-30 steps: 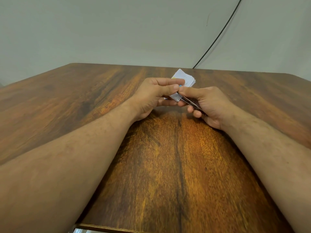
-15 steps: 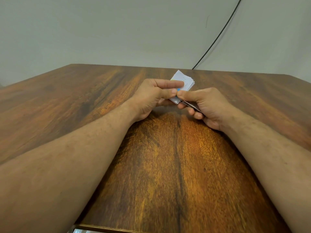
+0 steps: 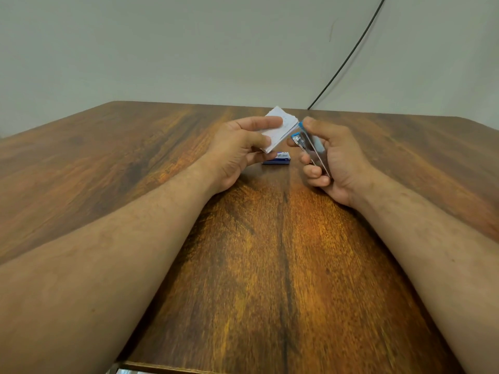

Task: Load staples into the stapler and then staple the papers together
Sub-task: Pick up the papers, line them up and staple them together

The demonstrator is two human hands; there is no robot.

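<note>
Above the tabletop (image 3: pixel 270 265), left hand (image 3: pixel 240 149) pinches the papers (image 3: pixel 280 128), right hand (image 3: pixel 332 157) fingers curl round the stapler (image 3: pixel 310 147) just beside them, staple box (image 3: pixel 278 158) below; stapling looks near or done, can't tell whether a staple is in.

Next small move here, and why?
Probably bring the stapler in the right hand back onto the corner of the papers held by the left hand: the two sit apart, stapler mouth facing the stack.
</note>
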